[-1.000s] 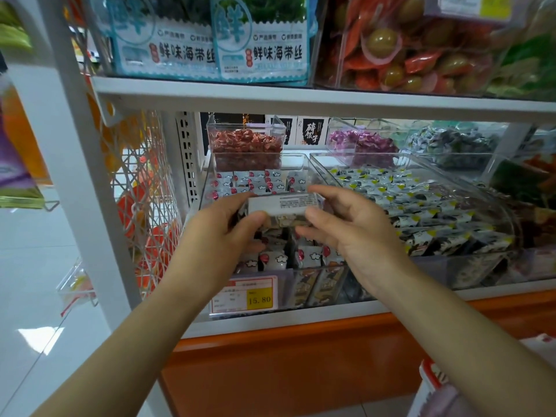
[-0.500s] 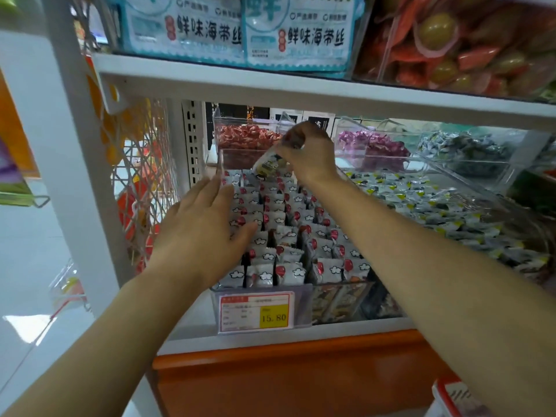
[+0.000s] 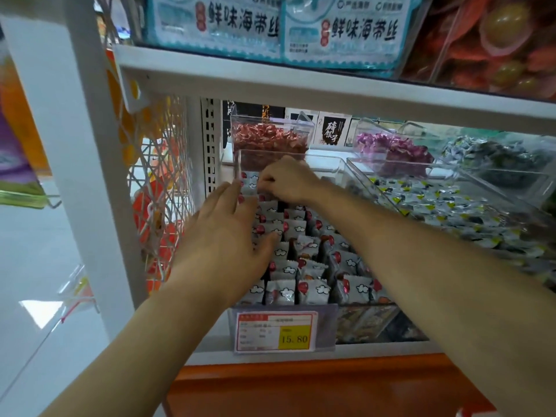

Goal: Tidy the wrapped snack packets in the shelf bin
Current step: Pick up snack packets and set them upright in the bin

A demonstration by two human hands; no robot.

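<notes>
The right hand was curled, fingertips pinched on a snack packet at the back of the clear bin; the left hand was laid flat, fingers spread, on the packet rows.

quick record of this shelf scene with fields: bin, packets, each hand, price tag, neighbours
bin: clear shelf bin, leftmost on the lower shelf
packets: white snack packets with cloud prints, standing in rows
left hand: left hand flat and open over the left rows
right hand: right hand curled at the back rows, fingertips among the packets; grip unclear
price tag: price tag on the bin front, reads 15.80
neighbours: red candy bin behind
</notes>
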